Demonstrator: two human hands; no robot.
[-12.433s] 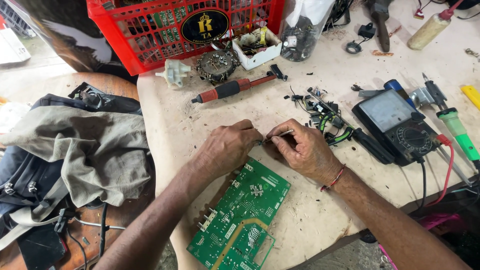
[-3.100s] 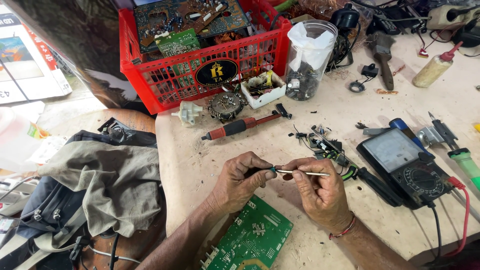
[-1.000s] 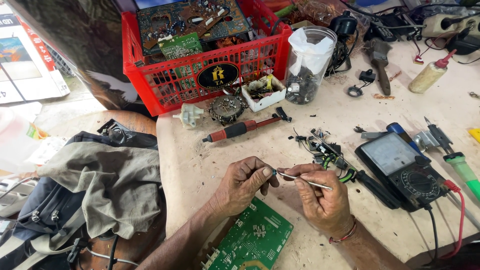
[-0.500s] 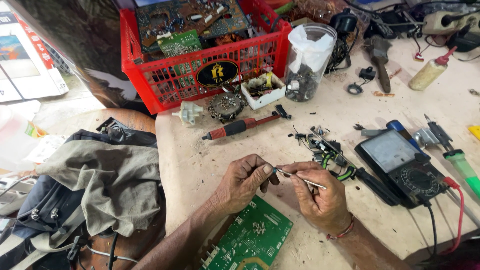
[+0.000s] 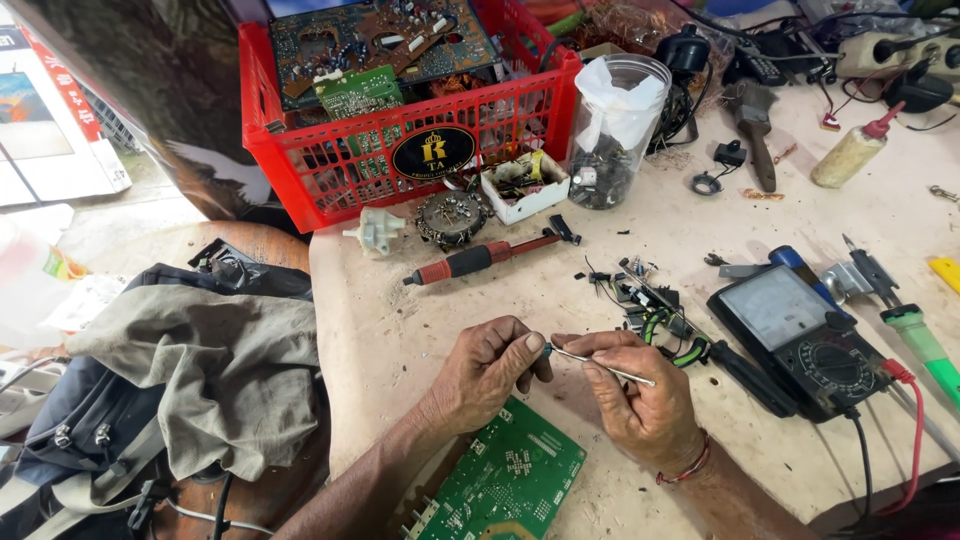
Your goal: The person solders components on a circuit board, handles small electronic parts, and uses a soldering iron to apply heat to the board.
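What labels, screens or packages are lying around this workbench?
Crate label: black-and-gold oval on the red crate's front.
Meter: black, pale rectangular window, right of the hands.
Small box: white, open, holding parts, before the crate.
Squeeze bottle: beige, red nozzle, far right.

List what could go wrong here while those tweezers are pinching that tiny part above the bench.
1. The small part is pinched only between the left hand fingertips and the tweezers in the right hand; if it slips, it may vanish among the debris on the table.
2. The green circuit board lies under the wrists and overhangs the edge; a forearm could nudge it off.
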